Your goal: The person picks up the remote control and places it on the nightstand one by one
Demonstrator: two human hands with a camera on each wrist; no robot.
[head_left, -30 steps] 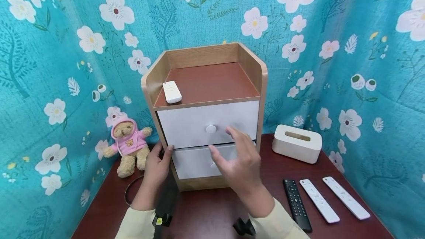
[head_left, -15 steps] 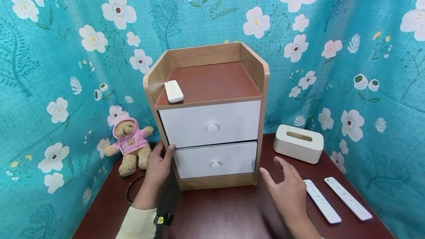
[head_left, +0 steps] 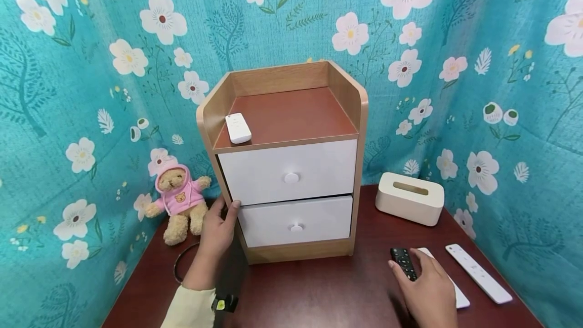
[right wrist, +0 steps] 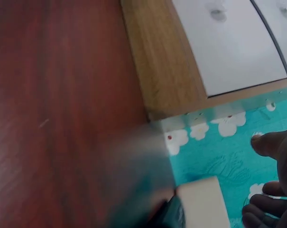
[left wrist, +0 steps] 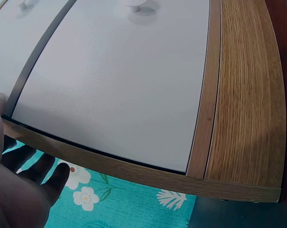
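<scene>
A small wooden cabinet [head_left: 207, 120] has a white upper drawer [head_left: 264, 173] and a white lower drawer [head_left: 268, 224], each with a round knob. My left hand [head_left: 217, 232] grips its left side panel, thumb on the front edge and fingers behind, as the left wrist view also shows. To the right, my right hand [head_left: 428, 287] hovers at a black remote control [head_left: 402, 259], thumb and index finger parted on either side. The hand hides the remote's lower half. A white remote control [head_left: 460, 297] lies partly covered beside it.
Another white remote [head_left: 478, 273] lies farther right on the dark red table [head_left: 319, 292]. A cream tissue box [head_left: 405, 209] stands behind. On the cabinet's top sits a small white remote [head_left: 238, 128]. A teddy bear [head_left: 179, 196] in pink and a dark cable loop [head_left: 176, 262] are left.
My right hand has moved from in front of the drawers, down and right to the black remote. The lower drawer has come into full view. The left hand stays on the cabinet side.
</scene>
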